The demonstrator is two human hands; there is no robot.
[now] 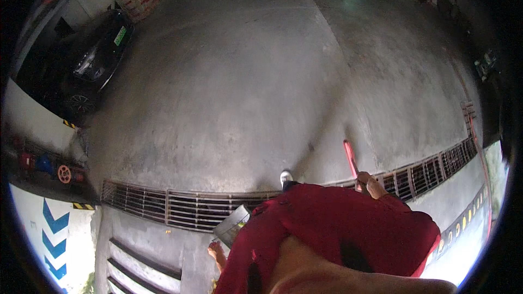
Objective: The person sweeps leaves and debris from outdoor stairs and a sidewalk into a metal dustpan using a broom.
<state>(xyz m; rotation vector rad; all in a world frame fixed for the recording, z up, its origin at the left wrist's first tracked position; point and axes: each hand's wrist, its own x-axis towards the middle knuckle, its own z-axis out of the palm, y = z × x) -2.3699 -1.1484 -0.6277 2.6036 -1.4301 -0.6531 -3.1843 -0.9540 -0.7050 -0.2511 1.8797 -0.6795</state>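
Red tool (350, 158), long and slim with a rounded far end, is sticking forward out of the person's right hand (375, 185), just past the floor grate. Fingers on that side are wrapped closed around its near end. Left hand (216, 251) is down low, right by the bottom corner of a boxy grey thing (234, 224); from where I'm standing I can't tell how far open it is or whether it's actually got a grip.

Loads of room to swing stuff around: the concrete floor (229, 92) spreads out wide ahead, smooth but blotchy, with a seam running up it. Edge to watch is the metal grate (201, 207), rows of thin bars curving right across in front of the person, and one pale-toed shoe (286, 176) is at its far side. Dark car (101, 57) sits over on the left, well away from the hands, and a white wall (79, 228) with blue chevrons is closer in.

Red shirt (348, 223) looks like soft, creased cloth and hides a fair bit. As for containers, the boxy thing has flat sides and a greenish patch, but can't tell if it's hollow or holding anything.
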